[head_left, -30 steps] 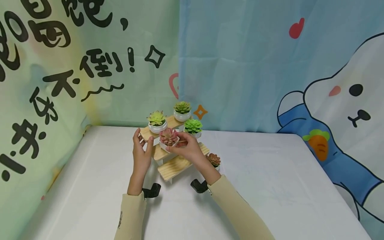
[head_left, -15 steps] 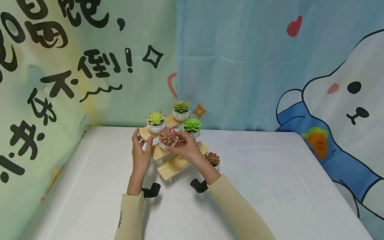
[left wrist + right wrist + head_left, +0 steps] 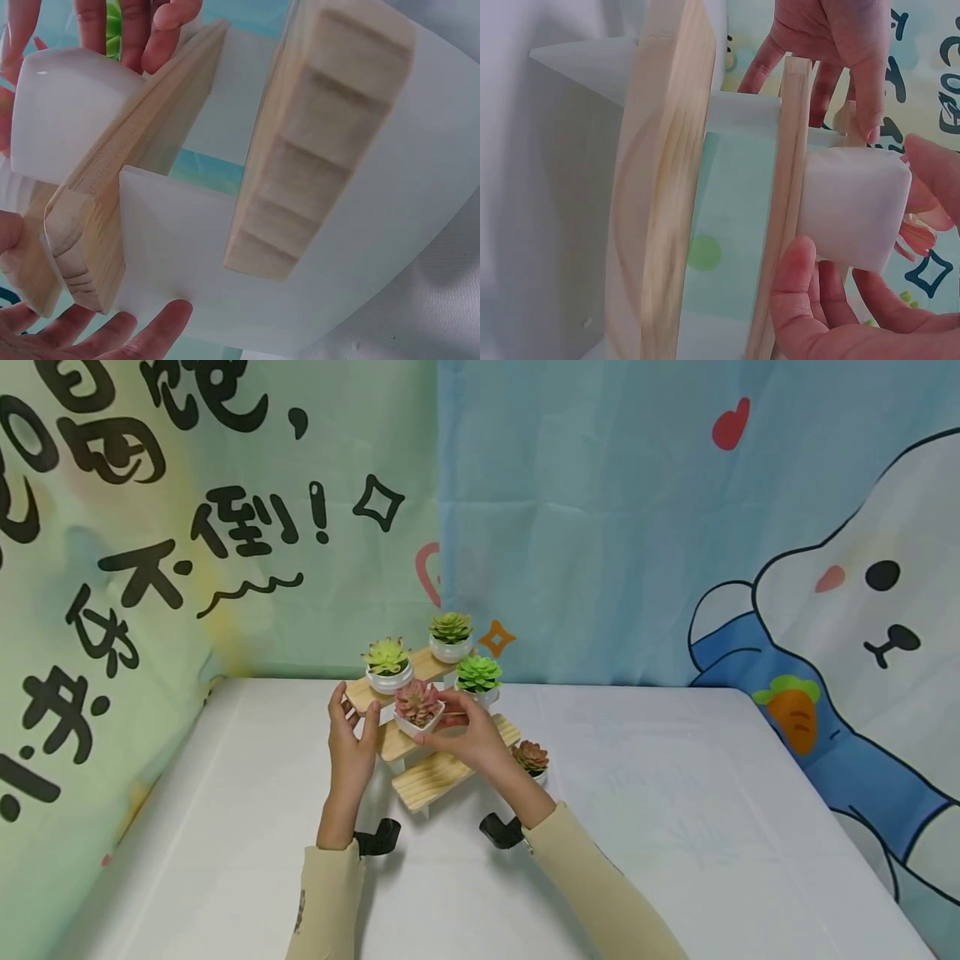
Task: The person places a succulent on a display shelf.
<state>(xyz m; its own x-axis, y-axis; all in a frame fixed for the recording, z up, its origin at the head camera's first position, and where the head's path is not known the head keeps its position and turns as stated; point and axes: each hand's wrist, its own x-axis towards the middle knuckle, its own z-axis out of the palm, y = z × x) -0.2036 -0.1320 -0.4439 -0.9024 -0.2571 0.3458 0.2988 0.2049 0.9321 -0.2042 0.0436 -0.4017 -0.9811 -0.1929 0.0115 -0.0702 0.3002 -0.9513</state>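
Observation:
A pink potted succulent (image 3: 417, 700) in a white angular pot is at the left part of the middle shelf of a three-step wooden stand (image 3: 431, 782). My right hand (image 3: 474, 739) grips this pot between thumb and fingers. In the right wrist view the base of the pot (image 3: 855, 206) meets the shelf board. My left hand (image 3: 350, 752) holds the stand's left end by the top shelf, thumb on the near side. In the left wrist view its fingers (image 3: 161, 330) lie by the white side panel (image 3: 176, 247).
Two green succulents, a left one (image 3: 387, 664) and a right one (image 3: 451, 635), stand on the top shelf. A bright green succulent (image 3: 478, 675) is behind my right hand. A brown-red succulent (image 3: 531, 758) stands right of the stand on the white table (image 3: 637, 827). Printed cloths (image 3: 585, 527) hang behind.
The head view has shifted slightly. Both hands keep their grip, and the pink succulent stays at the same spot on the stand.

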